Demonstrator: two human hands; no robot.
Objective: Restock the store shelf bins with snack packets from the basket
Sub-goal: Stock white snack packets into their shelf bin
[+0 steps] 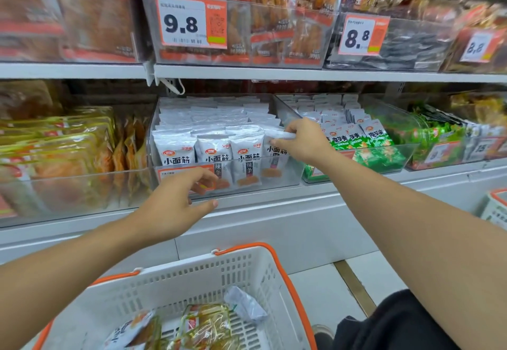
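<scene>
A clear bin [295, 174] on the lower shelf holds rows of white snack packets [214, 154]. My right hand [303, 141] pinches the top of a white packet [277, 148] at the right end of the front row, inside this bin. My left hand [175, 201] hovers at the bin's front wall with fingers curled and apart, holding nothing. Below, a white basket [247, 264] with orange handles holds a white packet [245, 304] and yellow-orange packets [208, 325].
Right of the white packets is a clear bin of green packets [365, 143]. Left is a bin of yellow-orange packs [63, 146]. The upper shelf carries bins with price tags 9.8 [181, 21] and 8.8 [356, 36]. A second basket [496, 207] stands at the right edge.
</scene>
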